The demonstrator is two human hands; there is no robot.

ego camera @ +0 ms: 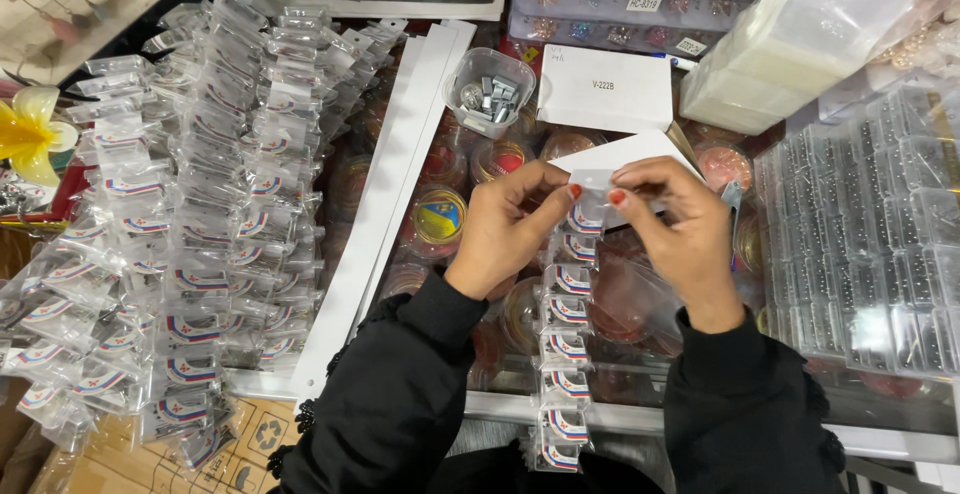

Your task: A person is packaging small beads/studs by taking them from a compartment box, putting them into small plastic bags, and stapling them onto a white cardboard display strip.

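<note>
In the middle of the frame, the left hand (505, 229) and right hand (680, 224) pinched the top of a hanging strip of small clear packets (567, 354), which wanted a gentle, steady grip to keep it straight.

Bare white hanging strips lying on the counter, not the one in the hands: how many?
3 bare white strips, side by side and overlapping, running diagonally between the filled packet strips and the clear cup of metal clips. More may lie hidden underneath.
</note>
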